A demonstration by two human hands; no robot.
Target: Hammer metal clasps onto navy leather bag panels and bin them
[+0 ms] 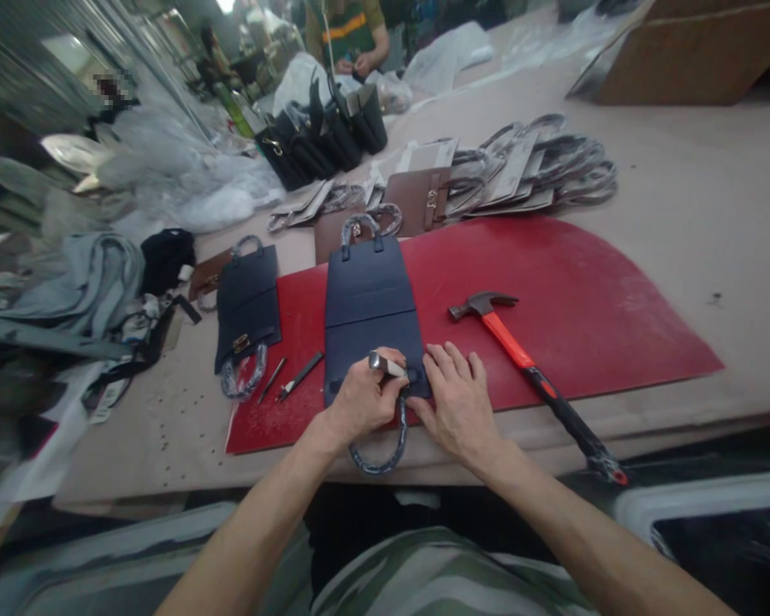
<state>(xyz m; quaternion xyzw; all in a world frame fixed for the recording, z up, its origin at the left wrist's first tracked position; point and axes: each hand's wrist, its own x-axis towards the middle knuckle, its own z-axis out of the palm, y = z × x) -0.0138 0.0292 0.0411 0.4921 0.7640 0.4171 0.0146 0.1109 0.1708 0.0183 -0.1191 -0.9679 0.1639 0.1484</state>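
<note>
A dark blue leather bag panel (372,291) with plastic-wrapped handles lies on a red mat (552,282) in front of me. My left hand (369,398) is closed around a metal punch (388,366), its tip down by the handle tab at the panel's near right. Flat beside it, my right hand (459,398) rests with fingers spread over the panel's right edge and the mat. The near handle (380,466) loops off toward me below the hands. To the right lies a claw hammer (510,338) with an orange and black handle.
A second blue panel (249,299) lies at the left, with two slim tools (301,375) beside it. Brown panels (417,201) and stacked wrapped handles (571,158) lie behind the mat. Farther back are black bags (324,137), a cardboard box (693,51) and another person (352,38).
</note>
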